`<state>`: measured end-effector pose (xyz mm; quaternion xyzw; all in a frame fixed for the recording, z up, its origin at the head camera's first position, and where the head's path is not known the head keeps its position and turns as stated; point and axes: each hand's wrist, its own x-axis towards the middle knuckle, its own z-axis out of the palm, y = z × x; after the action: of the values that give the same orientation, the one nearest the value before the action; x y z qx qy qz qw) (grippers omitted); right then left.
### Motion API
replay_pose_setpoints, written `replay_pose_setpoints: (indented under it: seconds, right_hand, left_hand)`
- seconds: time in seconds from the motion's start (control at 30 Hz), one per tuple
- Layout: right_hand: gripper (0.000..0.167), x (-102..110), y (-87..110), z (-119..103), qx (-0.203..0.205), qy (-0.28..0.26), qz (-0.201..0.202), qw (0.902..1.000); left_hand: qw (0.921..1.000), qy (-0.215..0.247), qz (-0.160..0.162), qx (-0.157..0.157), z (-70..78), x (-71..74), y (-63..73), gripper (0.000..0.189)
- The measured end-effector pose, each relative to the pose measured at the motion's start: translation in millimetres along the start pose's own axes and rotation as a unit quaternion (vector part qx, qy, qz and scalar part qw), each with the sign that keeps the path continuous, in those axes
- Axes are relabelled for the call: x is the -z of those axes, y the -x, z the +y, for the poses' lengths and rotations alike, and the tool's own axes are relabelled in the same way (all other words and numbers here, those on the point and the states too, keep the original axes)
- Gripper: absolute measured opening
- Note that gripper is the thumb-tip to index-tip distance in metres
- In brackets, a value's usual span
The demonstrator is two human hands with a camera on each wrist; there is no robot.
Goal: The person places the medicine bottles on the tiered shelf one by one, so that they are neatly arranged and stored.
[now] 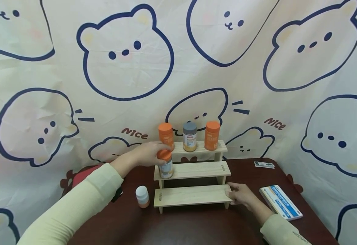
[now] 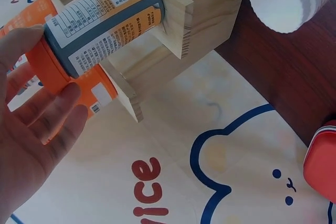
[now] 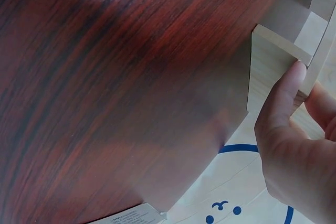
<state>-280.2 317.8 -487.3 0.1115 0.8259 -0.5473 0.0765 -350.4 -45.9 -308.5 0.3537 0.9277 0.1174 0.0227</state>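
My left hand [image 1: 149,154] grips the orange cap of a grey-labelled bottle [image 1: 166,169], which stands upright at the left end of the middle step. In the left wrist view, thumb and fingers curl round the cap of this bottle [image 2: 105,24]. A three-step wooden rack [image 1: 193,195] bears it. My right hand [image 1: 241,194] pinches the right end of the lowest step; the right wrist view shows thumb and finger on either side of the board [image 3: 278,51]. Along the top step stand an orange bottle [image 1: 166,137], a grey-capped bottle [image 1: 190,137] and another orange bottle [image 1: 212,136].
On the dark table [image 1: 178,226], a small white-capped bottle [image 1: 142,196] stands left of the rack. A blue and white box [image 1: 280,202] lies to the right, with a small card [image 1: 264,165] behind it. Something red [image 1: 84,175] is at the back left. A printed cloth hangs behind.
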Motion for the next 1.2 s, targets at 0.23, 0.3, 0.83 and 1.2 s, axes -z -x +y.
replay_pose_setpoints:
  seconds: [0.23,0.3,0.83,1.2]
  right_hand:
    - [0.058,0,-1.1,-2,0.0,-0.003,-0.005,1.0]
    - [0.058,0,-0.8,-2,-0.001,-0.002,-0.006,1.0]
    - [0.059,5,-0.1,2,0.007,0.011,-0.017,0.9998]
    - [0.056,1,2.0,-2,0.001,0.015,-0.011,0.9998]
  left_hand:
    - [0.9999,0.012,0.008,0.008,-2.2,10.6,6.4,0.057]
    - [0.9996,0.019,0.016,0.017,-2.5,15.9,10.3,0.059]
    - [0.9984,0.04,0.032,0.022,-27.9,-14.8,74.2,0.054]
    - [0.9955,0.075,-0.002,0.058,-40.0,-75.5,108.9,0.053]
